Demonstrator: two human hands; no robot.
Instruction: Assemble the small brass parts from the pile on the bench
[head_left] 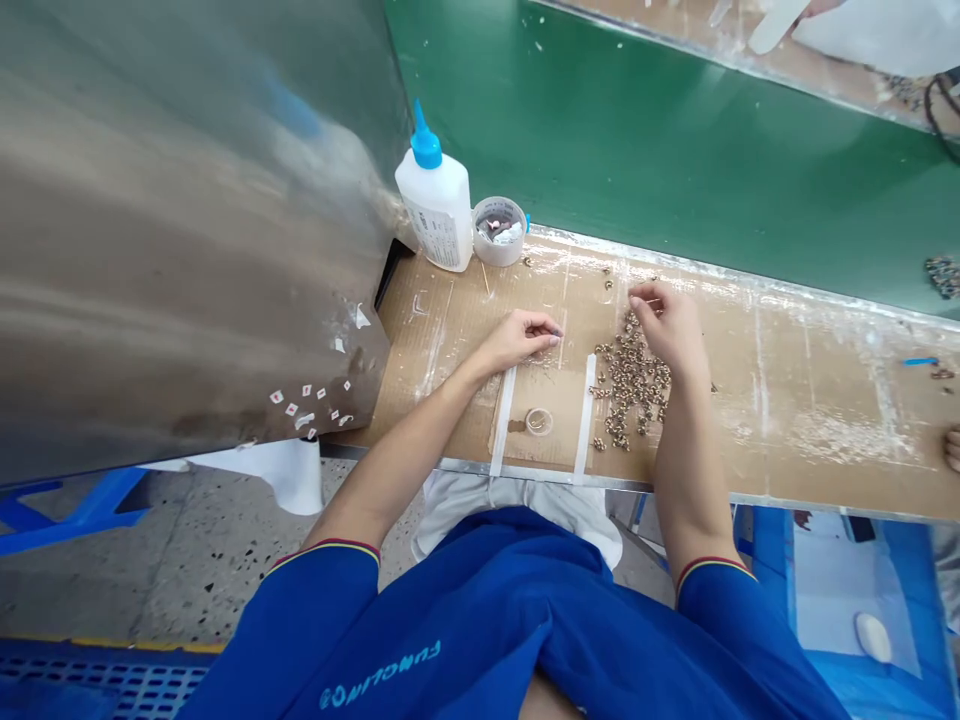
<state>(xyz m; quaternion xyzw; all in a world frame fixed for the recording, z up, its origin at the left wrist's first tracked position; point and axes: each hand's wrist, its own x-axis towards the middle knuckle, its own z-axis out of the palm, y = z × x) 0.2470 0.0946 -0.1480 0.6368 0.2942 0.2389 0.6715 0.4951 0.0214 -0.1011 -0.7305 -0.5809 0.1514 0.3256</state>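
Note:
Over the cardboard-covered bench, my left hand (523, 338) has its thumb and fingertips pinched together; whatever lies between them is too small to make out. My right hand (670, 325) is at the far edge of a heap of small brown metallic pieces (630, 385), its thumb and forefinger also closed together. What the right fingertips hold, if anything, cannot be seen clearly. In front of my body, a small round clear dish (538, 422) sits on a cardboard patch between two strips of white tape (585, 420).
A white bottle with a blue nozzle (439, 210) stands at the back left beside a tape roll (499, 232) holding scraps. A thin stick (486, 280) lies nearby. A metal panel (187, 220) rises on the left. Behind the bench runs a green surface (637, 130). Another person's fingers (952, 448) show at right.

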